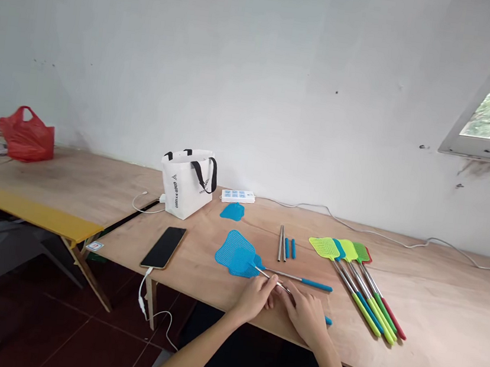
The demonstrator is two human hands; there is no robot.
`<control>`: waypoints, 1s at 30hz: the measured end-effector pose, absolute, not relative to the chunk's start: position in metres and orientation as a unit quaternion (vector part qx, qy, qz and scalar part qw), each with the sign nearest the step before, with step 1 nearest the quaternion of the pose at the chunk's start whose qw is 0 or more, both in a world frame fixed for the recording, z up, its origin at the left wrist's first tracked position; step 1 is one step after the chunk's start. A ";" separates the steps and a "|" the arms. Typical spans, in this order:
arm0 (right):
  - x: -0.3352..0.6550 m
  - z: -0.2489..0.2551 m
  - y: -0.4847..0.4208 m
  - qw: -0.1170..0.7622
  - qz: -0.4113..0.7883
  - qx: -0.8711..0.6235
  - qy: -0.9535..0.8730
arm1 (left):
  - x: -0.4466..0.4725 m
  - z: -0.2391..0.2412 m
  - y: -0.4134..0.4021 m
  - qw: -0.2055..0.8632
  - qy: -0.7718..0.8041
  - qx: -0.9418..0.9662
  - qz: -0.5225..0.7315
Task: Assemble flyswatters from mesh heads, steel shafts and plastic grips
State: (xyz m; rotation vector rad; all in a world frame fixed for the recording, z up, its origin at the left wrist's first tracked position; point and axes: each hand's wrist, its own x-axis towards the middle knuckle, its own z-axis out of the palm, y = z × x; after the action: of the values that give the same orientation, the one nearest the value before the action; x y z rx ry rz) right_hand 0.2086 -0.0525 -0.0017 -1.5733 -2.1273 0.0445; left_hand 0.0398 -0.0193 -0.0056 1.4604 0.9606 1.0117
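My left hand point(254, 296) and my right hand point(306, 311) are close together at the table's front edge, both closed on the thin metal rod of a blue fly swatter point(242, 259). Its blue handle end point(328, 321) shows past my right hand. Under and beside its head lies another blue fly swatter point(315, 284), its handle pointing right; the two mesh heads overlap. Behind them are loose metal rods point(281, 245), blue handle grips point(293, 249) and blue swatter heads point(232, 211). To the right, several fly swatters point(361, 293) in lime, blue, green and red lie fanned side by side.
On the left of the wooden table point(442, 327) lies a phone point(164, 247) with a charging cable. Behind it stand a white bag point(187, 185) and a power strip point(238, 196), its cord running along the wall. A red plastic bag point(26, 136) sits on the adjoining table.
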 end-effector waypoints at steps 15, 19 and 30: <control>0.208 -0.001 -0.052 0.239 0.016 -0.579 -0.780 | 0.040 -0.009 -0.019 0.522 0.410 0.621 0.417; 0.209 0.001 -0.053 0.242 0.026 -0.572 -0.783 | 0.039 -0.006 -0.020 0.531 0.408 0.614 0.418; 0.203 0.000 -0.050 0.227 -0.021 -0.566 -0.792 | 0.044 -0.004 -0.018 0.570 0.381 0.537 0.492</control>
State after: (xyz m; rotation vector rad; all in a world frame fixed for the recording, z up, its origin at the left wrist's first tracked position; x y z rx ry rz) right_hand 0.2029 -0.0496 0.0005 -1.5588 -2.1824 -0.0583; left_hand 0.0444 -0.0181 -0.0040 1.2606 0.8947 1.1547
